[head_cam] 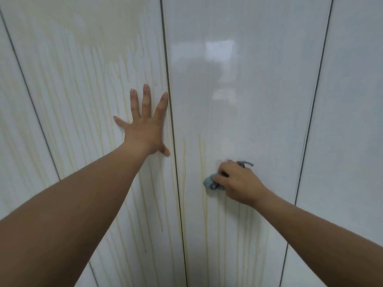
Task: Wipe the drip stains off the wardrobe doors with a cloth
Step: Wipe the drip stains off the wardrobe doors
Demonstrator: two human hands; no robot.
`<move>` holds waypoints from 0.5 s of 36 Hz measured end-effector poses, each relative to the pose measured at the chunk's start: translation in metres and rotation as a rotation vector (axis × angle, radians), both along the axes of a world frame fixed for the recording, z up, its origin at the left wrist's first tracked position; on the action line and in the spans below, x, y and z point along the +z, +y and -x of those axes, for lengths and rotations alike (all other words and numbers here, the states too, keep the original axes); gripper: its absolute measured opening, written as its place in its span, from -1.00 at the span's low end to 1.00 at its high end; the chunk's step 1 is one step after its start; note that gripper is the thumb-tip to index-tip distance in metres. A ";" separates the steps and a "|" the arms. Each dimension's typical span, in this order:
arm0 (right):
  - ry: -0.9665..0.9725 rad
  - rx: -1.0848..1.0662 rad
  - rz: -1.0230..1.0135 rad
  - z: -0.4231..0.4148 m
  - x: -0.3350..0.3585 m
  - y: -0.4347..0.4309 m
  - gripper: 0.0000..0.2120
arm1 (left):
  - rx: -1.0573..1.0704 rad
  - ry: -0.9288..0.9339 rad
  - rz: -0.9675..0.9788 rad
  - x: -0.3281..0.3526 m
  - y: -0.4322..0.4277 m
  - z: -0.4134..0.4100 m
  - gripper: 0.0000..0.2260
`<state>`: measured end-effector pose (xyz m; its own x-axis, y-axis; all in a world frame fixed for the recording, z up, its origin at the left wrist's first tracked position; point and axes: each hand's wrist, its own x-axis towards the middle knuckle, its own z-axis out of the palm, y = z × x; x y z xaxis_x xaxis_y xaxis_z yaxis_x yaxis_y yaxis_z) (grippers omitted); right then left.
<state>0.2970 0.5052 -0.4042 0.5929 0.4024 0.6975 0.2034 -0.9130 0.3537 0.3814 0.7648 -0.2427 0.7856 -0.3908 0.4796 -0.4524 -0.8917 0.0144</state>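
Right hand (238, 181): bunched cloth (210, 183) is being gripped against door (248, 100); stains (205, 214) running vertically. Left hand (145, 129) is being pressed flat, splayed.

Two bare forearms (83, 199), left hand (145, 129), right hand (238, 181), short rounded fingernails (146, 87) (seen on the left)

You are looking at wardrobe doors (248, 112) that are showing no readable text, label, brand, number or sign; the cloth (209, 181) is carrying none either.
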 end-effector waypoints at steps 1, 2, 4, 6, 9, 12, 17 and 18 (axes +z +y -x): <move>-0.043 0.014 -0.052 0.000 0.016 0.001 -0.87 | -0.002 -0.001 0.003 0.000 0.000 0.000 0.51; -0.119 0.023 -0.146 0.001 0.035 0.004 -0.82 | -0.002 0.000 0.010 0.000 0.000 0.000 0.51; -0.318 0.039 -0.383 0.000 0.076 0.011 -0.72 | -0.004 0.001 0.016 0.000 0.000 0.000 0.51; -0.459 0.028 -0.553 -0.004 0.112 0.021 -0.69 | -0.003 0.000 0.015 -0.001 0.000 0.000 0.51; -0.516 -0.014 -0.732 -0.016 0.138 0.036 -0.67 | -0.002 -0.003 0.018 0.000 0.000 0.001 0.51; -0.550 -0.031 -0.802 -0.029 0.128 0.049 -0.65 | -0.003 -0.010 0.015 -0.001 0.000 0.000 0.51; -0.400 0.005 -0.599 -0.031 0.059 0.063 -0.69 | 0.005 -0.023 0.015 -0.002 0.000 -0.001 0.52; -0.350 0.007 -0.525 -0.029 0.041 0.063 -0.72 | 0.004 -0.022 0.012 -0.002 0.000 -0.001 0.51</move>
<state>0.3257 0.5687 -0.3630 0.2927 -0.0438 0.9552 0.1630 -0.9820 -0.0950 0.3821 0.7644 -0.2444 0.7765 -0.3813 0.5016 -0.4487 -0.8935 0.0153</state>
